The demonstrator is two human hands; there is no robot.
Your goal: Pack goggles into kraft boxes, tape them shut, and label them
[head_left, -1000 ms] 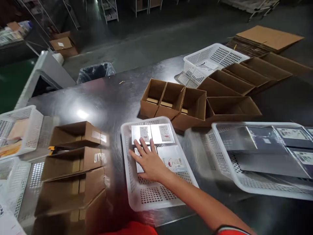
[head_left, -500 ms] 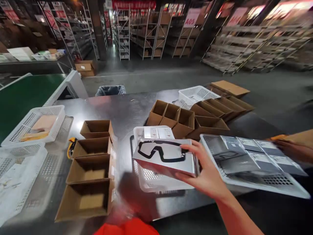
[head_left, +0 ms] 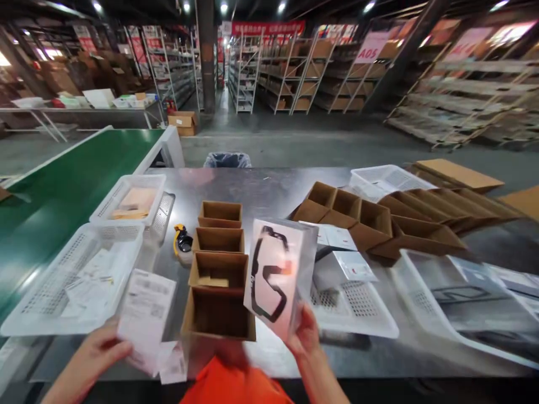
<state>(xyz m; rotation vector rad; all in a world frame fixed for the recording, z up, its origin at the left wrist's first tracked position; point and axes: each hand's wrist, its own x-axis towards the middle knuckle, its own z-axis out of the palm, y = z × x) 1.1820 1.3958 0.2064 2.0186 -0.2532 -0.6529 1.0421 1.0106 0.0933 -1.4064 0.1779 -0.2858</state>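
- Head camera: right hand (head_left: 306,331) is gripping the boxed eyewear (head_left: 273,275) by its lower end, tilted, held up beside the cartons.
- Left hand (head_left: 103,348) pinches a printed sheet (head_left: 145,314), with a smaller slip (head_left: 172,363) at its bottom corner.
- Four open brown cartons (head_left: 219,314) in a row (third one has something tan at the bottom, can't tell what).
- Near left basket (head_left: 63,327): loose white papers (head_left: 90,286). Basket behind it (head_left: 141,178): peach and yellow envelopes (head_left: 133,203).
- Middle basket (head_left: 385,317): more white boxes (head_left: 353,265). Right basket (head_left: 480,343): grey boxes, shiny on top.
- Writing: hanging sign (head_left: 370,47) says "A05". Sheet print and the box's edge lettering are too blurry for me.
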